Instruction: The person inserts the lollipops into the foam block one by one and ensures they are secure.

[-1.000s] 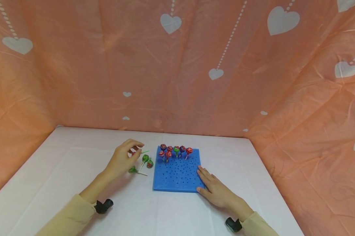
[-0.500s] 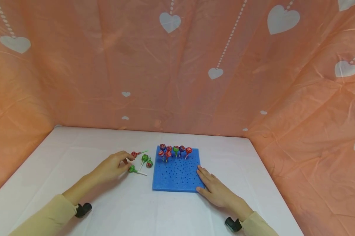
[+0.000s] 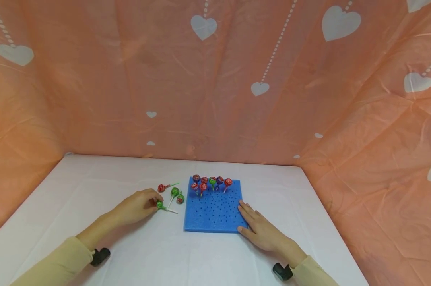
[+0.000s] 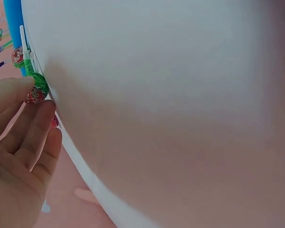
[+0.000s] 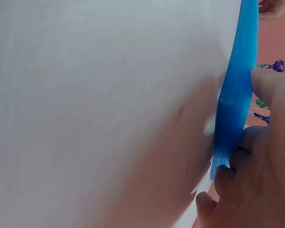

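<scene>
A blue foam board [image 3: 213, 212] full of small holes lies on the white table [image 3: 94, 182]. Several wrapped lollipops [image 3: 212, 182] stand in its far rows. My left hand [image 3: 155, 202] lies left of the board, its thumb and fingertips pinching the head of a green lollipop [image 3: 160, 205] that lies on the table. The left wrist view shows this lollipop [image 4: 36, 84] between the thumb and fingers of my left hand [image 4: 19, 137]. My right hand [image 3: 253, 220] rests flat on the board's right edge, fingers straight. The right wrist view has its fingers [image 5: 268, 85] against the board [image 5: 235, 95].
Three more loose lollipops lie beyond my left hand: a red one [image 3: 161, 188], a green one [image 3: 175, 192] and a red and green one [image 3: 180, 198]. Orange cloth with white hearts [image 3: 215, 79] walls in the table at the back and both sides.
My left hand dropped from the red lollipop, drew back toward me and closed on the green lollipop nearer the front. The right hand and the board stayed put.
</scene>
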Available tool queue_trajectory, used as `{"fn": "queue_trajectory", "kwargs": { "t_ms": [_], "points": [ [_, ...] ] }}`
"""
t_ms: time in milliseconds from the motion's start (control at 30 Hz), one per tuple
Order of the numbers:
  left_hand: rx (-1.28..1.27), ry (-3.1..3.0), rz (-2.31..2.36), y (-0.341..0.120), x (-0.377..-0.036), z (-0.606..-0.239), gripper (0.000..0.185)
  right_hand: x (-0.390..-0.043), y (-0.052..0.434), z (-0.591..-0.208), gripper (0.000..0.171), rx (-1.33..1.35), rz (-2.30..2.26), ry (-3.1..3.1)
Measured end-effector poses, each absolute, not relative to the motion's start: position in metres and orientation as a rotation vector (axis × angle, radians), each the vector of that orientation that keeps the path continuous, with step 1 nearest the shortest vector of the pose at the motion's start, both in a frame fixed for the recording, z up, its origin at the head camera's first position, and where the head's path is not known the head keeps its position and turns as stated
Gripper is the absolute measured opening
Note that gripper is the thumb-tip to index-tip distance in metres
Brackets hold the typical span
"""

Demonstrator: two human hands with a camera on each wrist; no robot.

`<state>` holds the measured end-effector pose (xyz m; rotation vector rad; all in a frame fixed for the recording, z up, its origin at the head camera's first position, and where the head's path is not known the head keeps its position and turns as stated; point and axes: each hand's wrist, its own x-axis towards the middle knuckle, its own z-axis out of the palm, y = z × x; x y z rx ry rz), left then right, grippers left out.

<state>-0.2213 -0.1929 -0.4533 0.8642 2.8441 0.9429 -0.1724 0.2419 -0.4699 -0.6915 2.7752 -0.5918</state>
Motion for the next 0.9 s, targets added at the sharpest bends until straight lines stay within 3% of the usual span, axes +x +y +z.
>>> {"fn": "queue_trajectory", "kwargs": {
  "t_ms": [900],
  "points": [
    [0.879,2.880,1.195,-0.1902,-0.2131,-0.4559,0.028,-0.1721,0.2405,-0.4686,0.075,-0.683,-0.583,2.777]
  ]
}}
